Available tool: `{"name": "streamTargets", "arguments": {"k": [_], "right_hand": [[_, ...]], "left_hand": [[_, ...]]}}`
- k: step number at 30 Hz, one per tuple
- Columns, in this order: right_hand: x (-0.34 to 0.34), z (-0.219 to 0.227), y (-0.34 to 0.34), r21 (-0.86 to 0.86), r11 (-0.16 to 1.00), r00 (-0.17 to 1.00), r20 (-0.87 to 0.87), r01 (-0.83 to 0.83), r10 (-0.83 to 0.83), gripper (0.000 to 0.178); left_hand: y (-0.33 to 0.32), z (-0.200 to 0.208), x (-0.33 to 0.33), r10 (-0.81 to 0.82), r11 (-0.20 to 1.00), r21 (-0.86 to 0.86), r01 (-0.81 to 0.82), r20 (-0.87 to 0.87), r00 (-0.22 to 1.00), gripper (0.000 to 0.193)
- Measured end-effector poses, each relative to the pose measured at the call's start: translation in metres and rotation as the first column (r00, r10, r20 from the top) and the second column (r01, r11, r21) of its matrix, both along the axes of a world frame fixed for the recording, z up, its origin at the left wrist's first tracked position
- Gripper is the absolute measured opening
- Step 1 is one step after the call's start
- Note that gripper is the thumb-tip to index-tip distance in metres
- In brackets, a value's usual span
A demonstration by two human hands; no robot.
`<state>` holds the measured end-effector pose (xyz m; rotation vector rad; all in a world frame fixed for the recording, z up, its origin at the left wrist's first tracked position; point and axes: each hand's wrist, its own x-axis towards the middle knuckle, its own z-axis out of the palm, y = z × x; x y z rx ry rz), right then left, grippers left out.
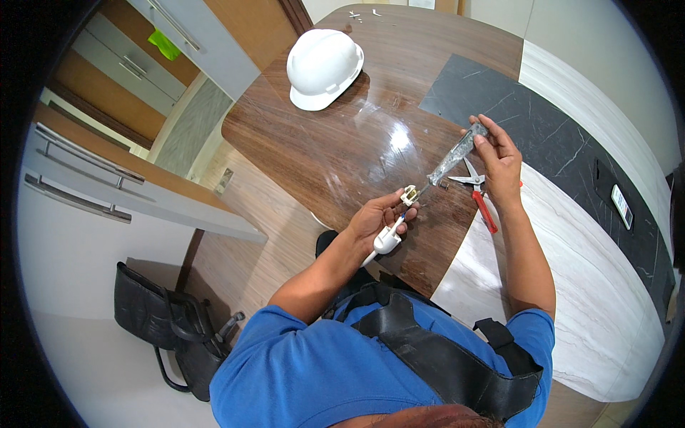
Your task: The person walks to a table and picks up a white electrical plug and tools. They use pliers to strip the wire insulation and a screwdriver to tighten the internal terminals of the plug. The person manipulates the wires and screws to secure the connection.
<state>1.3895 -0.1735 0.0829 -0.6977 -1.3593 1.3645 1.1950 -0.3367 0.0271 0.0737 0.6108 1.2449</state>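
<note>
My left hand [369,218] is closed around a small opened white electrical plug part [409,195] with brass-coloured metal inside. From it a thin blue wire runs to a white plug cover [387,241] on a white cable, hanging just below my fingers. In my right hand [504,165] is a screwdriver [452,158] with a worn grey handle, gripped near its butt end. Its shaft points down and left to the plug part; whether the tip sits in a screw is too small to tell. Under my right wrist, red-handled cutting pliers [484,207] lie with spread jaws.
A white hard hat [321,68] sits on the brown wooden tabletop [285,135]. White scraps [354,15] lie at its far end. To the right, a phone [622,207] rests on black marble-look surface. A black office chair [168,314] stands at the lower left, by drawers with metal handles.
</note>
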Motion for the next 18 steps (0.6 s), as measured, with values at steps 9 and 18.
{"name": "streamTargets", "arguments": {"k": [9, 18], "right_hand": [[0.005, 0.002, 0.004, 0.046, 0.998, 0.996, 0.085, 0.032, -0.036, 0.032], [0.007, 0.000, 0.003, 0.060, 0.995, 0.982, 0.169, 0.075, -0.084, 0.029]], "left_hand": [[0.000, -0.001, -0.001, -0.010, 1.000, 0.004, 0.010, 0.005, 1.000, 0.028], [-0.001, 0.002, 0.001, 0.006, 1.000, -0.007, -0.006, 0.007, 1.000, 0.027]]}}
